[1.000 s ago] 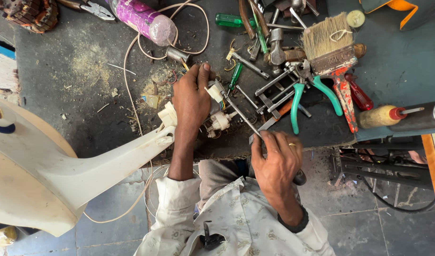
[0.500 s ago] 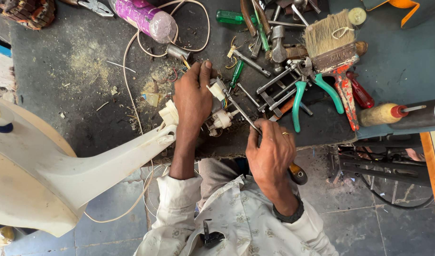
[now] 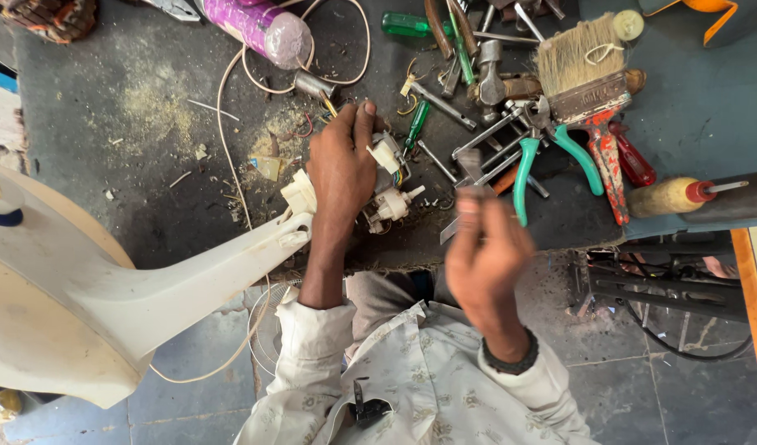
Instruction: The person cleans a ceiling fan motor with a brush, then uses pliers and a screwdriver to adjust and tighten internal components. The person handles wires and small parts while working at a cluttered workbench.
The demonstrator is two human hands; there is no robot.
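Since half a second earlier, the right hand (image 3: pixel 487 259) had lifted away from the screwdriver it had been driving into the small white plastic switch assembly with coloured wires (image 3: pixel 388 191); the orange-handled tool that had shown under the palm was no longer in sight, and the hand was motion-blurred in front of the desk edge. This suggested a pause in the screwing work, perhaps a change of tool or grip. Whether the right fingers were apart or closed on anything could not be told through the blur.

The left hand (image 3: pixel 342 169) had stayed put on the dark, dusty desk (image 3: pixel 147 124), its fingers (image 3: pixel 363 124) curled and clamped over the switch assembly, which lay partly under the palm and stuck out to its right, just beside the neck of the white plastic fan stand (image 3: pixel 106 305). The green-handled pliers (image 3: pixel 533 156) and the worn wide paintbrush (image 3: pixel 578 64) lay near, untouched.
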